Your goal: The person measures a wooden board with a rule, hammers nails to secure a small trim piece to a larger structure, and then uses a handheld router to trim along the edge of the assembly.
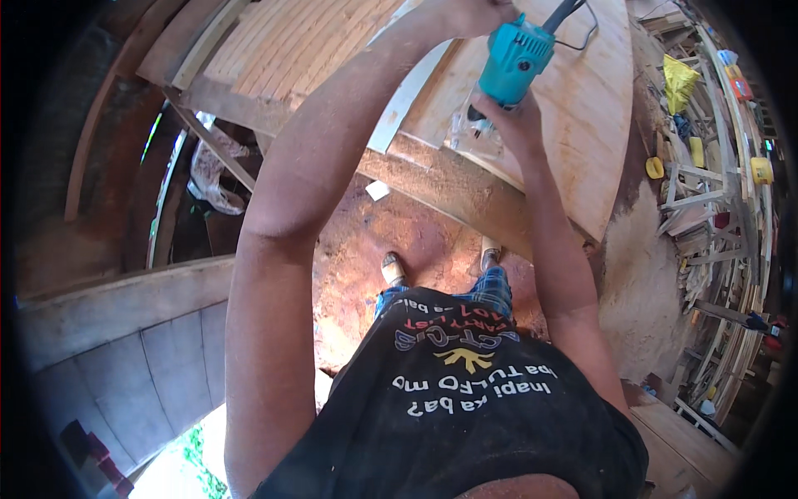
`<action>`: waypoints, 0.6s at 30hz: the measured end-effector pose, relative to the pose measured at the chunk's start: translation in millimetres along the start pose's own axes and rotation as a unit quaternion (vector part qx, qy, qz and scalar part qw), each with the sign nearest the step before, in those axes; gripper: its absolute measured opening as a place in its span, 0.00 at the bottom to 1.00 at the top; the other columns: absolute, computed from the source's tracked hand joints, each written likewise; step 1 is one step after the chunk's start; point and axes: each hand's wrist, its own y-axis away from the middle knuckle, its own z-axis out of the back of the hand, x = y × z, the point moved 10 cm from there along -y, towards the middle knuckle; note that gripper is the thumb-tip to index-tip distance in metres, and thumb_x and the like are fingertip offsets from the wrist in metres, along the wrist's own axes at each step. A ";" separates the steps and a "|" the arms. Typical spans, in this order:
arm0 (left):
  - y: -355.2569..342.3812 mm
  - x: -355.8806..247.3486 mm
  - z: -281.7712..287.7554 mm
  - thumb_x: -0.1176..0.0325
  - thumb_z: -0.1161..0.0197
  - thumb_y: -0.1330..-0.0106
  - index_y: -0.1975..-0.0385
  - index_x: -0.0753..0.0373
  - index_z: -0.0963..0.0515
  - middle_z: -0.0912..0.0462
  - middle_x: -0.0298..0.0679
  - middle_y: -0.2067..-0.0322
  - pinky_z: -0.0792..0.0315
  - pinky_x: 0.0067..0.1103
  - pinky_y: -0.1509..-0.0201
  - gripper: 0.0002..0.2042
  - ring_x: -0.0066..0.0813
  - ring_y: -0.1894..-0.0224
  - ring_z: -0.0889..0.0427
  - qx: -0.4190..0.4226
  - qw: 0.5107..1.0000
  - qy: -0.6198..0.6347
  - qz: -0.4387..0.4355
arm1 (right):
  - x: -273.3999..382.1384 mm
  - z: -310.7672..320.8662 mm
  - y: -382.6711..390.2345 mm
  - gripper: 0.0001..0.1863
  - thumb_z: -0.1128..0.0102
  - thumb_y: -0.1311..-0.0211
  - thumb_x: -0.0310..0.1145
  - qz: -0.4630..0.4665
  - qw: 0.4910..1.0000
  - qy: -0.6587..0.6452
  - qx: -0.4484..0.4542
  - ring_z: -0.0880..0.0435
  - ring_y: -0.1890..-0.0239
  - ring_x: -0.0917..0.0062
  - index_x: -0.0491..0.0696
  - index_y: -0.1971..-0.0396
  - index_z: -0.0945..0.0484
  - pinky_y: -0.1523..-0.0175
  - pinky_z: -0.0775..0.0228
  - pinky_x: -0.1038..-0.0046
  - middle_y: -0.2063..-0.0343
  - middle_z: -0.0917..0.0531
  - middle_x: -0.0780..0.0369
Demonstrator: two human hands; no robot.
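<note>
A teal trim router (517, 60) with a dark cord end and a clear plastic base is tilted above a pale wooden panel (582, 125). My right hand (517, 125) is closed round its lower end, near the clear base, with the thumb on the near side. My left hand (478, 15) reaches to the upper edge of the picture, right beside the router's body. Most of its fingers are cut off there, so its grip cannot be made out.
Grooved wooden boards (291, 50) lie left of the panel. A thick timber beam (449, 200) runs along the near edge. The router's black cord (592, 33) loops across the panel. Scrap lumber (698, 208) and a yellow bag (680, 83) are piled at right.
</note>
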 end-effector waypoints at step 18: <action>187.7 80.4 -2.9 0.51 0.34 0.41 0.48 0.56 0.24 0.22 0.42 0.49 0.30 0.28 0.39 0.24 0.34 0.44 0.25 0.018 0.990 -0.136 -0.012 | 31.3 -44.3 -8.7 0.30 0.26 0.59 0.49 0.046 0.993 0.052 -0.099 0.16 0.63 0.71 0.42 0.63 0.23 0.54 0.27 0.69 0.68 0.15 0.58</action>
